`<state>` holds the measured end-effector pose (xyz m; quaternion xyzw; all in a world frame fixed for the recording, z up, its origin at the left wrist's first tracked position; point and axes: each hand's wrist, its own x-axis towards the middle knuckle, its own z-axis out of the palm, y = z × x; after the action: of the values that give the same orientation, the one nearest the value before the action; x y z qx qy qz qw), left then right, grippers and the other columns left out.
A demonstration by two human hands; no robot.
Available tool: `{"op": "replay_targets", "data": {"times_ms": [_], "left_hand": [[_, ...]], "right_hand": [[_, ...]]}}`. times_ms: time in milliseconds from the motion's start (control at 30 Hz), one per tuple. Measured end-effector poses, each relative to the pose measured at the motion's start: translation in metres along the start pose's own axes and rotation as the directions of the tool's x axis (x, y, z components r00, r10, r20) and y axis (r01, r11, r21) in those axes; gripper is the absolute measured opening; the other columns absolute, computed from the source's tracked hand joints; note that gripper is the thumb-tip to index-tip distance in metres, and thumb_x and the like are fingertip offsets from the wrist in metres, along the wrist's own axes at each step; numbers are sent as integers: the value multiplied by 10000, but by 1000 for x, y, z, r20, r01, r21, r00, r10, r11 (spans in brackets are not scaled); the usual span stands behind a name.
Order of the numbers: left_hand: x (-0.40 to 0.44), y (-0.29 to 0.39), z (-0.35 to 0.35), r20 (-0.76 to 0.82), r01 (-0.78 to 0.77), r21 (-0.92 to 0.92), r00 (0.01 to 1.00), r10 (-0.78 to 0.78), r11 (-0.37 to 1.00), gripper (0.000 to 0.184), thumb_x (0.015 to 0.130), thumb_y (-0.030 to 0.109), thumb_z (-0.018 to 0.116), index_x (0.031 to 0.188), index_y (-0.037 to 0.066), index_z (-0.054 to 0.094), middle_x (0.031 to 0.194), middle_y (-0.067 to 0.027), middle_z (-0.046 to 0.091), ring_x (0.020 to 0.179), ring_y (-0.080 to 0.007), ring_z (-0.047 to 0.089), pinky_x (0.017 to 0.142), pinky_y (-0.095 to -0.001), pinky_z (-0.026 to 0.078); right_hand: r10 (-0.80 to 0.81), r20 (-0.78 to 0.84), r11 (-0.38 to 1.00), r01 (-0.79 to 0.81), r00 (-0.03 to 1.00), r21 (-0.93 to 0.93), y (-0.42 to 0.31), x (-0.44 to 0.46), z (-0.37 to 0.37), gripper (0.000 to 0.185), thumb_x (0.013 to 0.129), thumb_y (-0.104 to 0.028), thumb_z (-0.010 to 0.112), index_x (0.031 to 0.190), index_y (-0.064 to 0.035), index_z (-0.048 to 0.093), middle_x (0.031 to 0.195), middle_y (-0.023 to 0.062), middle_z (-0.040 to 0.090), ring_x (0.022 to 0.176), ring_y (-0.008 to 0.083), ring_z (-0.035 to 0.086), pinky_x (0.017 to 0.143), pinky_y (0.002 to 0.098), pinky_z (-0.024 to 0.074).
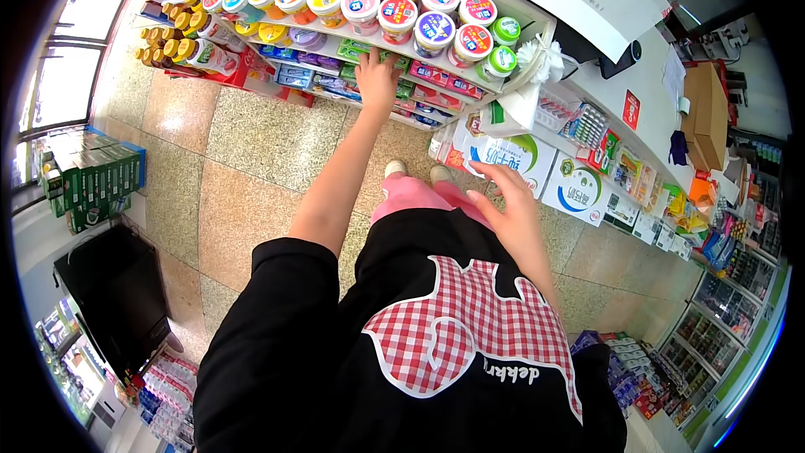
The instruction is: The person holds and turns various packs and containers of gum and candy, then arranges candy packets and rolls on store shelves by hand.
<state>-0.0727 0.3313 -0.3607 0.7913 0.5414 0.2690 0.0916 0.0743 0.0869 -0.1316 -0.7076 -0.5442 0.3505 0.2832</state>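
Observation:
My left hand point(376, 82) reaches out to the shelf of small boxed packs below the round tubs, its fingers stretched and apart. Its fingertips are at the green packs point(353, 49); whether they touch them I cannot tell. Pink packs point(429, 74) lie just to the right of this hand, and purple packs point(317, 60) to its left. Above stand rows of round lidded tubs point(397, 14) with colourful lids. My right hand point(510, 206) hangs in front of my body with loosely spread fingers and holds nothing. It is nearest to the white milk cartons point(513, 153).
A white counter point(616, 88) with a cardboard box point(703, 113) runs along the right. Bottles with brown caps point(205, 54) stand in a red rack at the left. Green stacked cartons point(94, 172) and a black bin-like object point(113, 289) are on the left side.

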Motion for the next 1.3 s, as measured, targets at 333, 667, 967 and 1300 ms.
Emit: {"op": "replay_targets", "data": {"times_ms": [333, 667, 967, 1300], "left_hand": [[-25, 6, -21, -30, 47, -106, 998, -51, 993, 483, 745, 166, 789, 1212, 177, 665, 1205, -63, 568, 1077, -310, 515, 888, -443, 428], [-78, -4, -31, 30, 148, -147, 989, -146, 978, 493, 766, 146, 769, 1240, 160, 631, 1190, -67, 569, 1073, -311, 511, 901, -447, 426], [-121, -18, -32, 111, 309, -210, 950, -292, 928, 408, 759, 123, 754, 1157, 109, 665, 1117, -101, 613, 1060, -333, 539, 937, -436, 439], [-161, -12, -60, 105, 396, -369, 916, -386, 841, 399, 786, 126, 720, 1174, 73, 651, 1104, -139, 622, 1056, -357, 540, 926, -434, 456]], "right_hand": [[-75, 25, 997, 75, 997, 8, -12, 8, 12, 388, 852, -120, 709, 1226, -56, 624, 1156, 138, 634, 1106, 332, 580, 970, 403, 459], [-87, 96, 996, 88, 992, -2, -12, 13, 33, 391, 849, -120, 712, 1225, -57, 626, 1170, 146, 624, 1103, 340, 580, 961, 401, 466], [-113, 116, 994, 112, 987, 17, -3, 23, 74, 343, 852, -123, 704, 1184, -59, 649, 1108, 140, 647, 1040, 333, 603, 914, 400, 484], [-10, -5, 999, 10, 1000, -45, 90, 125, 176, 213, 824, -142, 707, 1022, -65, 693, 936, 114, 704, 865, 321, 671, 777, 411, 512]]}}
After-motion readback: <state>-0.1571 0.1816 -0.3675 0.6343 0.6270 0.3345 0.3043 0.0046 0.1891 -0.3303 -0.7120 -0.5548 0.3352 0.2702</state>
